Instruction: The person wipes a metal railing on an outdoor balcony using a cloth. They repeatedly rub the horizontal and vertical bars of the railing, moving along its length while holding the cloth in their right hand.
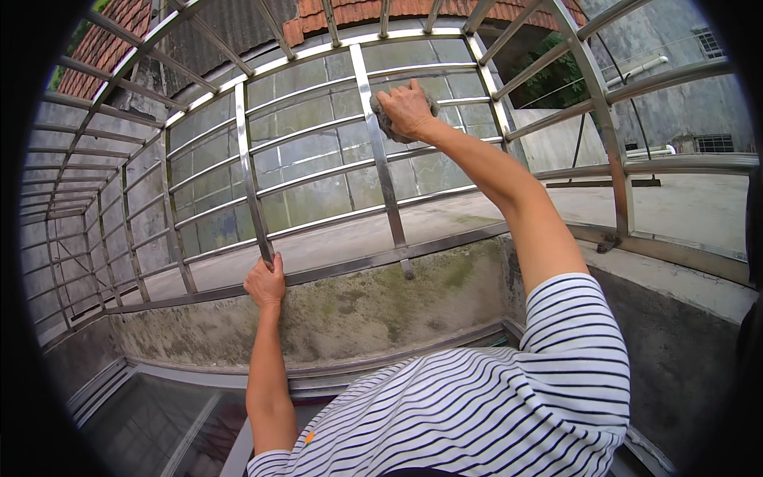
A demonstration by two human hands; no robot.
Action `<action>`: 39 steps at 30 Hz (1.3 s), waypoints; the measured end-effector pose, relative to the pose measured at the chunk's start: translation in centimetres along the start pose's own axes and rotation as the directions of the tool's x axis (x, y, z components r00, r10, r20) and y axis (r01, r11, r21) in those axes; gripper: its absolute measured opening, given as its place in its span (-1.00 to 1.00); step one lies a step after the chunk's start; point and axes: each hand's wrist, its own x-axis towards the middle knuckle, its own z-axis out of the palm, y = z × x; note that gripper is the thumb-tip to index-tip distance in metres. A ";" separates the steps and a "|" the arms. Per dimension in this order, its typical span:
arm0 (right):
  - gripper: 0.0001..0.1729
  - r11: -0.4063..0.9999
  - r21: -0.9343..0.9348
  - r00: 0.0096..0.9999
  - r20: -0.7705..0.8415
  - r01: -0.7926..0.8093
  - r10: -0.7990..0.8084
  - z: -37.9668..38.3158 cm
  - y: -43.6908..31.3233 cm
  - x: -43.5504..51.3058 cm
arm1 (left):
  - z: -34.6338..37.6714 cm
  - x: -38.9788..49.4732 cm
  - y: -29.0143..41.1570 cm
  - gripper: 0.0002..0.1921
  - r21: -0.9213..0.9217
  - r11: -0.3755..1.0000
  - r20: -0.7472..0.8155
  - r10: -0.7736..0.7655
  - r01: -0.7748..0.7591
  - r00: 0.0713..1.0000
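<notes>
A grey, fuzzy cloth (390,122) is bunched under my right hand (408,110), pressed against the metal bars high in the grille. A wide upright bar (371,113) runs just left of that hand. My left hand (266,283) grips the foot of another upright (250,161), close to the bottom rail (334,269) of the metal window grille. Several thin, shiny crossbars (316,173) join the uprights. My right arm is stretched up and forward, while the left one reaches lower.
Below the grille runs a mossy concrete sill wall (381,304), with a bolted bracket (408,271) on it. A sliding window (161,423) lies at lower left. Beyond the bars are a concrete ledge (453,217), a tiled roof (369,13) and a grey wall (667,89) with a white pipe (638,70).
</notes>
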 end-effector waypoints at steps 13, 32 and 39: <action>-0.58 0.989 -0.149 0.883 0.466 0.019 0.053 -3.1 12.0 -3.9 | 0.1 -1.0 0.0 -0.59 -0.008 1.000 0.024 -0.003 0.003 1.000; -0.41 0.992 -0.124 0.836 0.546 0.024 0.048 -2.2 12.0 -2.9 | 0.2 -0.3 -0.8 -0.58 -0.027 0.999 -0.015 0.022 -0.023 1.000; -0.54 0.995 0.104 0.997 0.076 -0.002 -0.006 0.7 -0.1 0.6 | 0.4 -0.5 -0.7 -0.56 -0.012 1.000 0.000 0.004 -0.004 1.000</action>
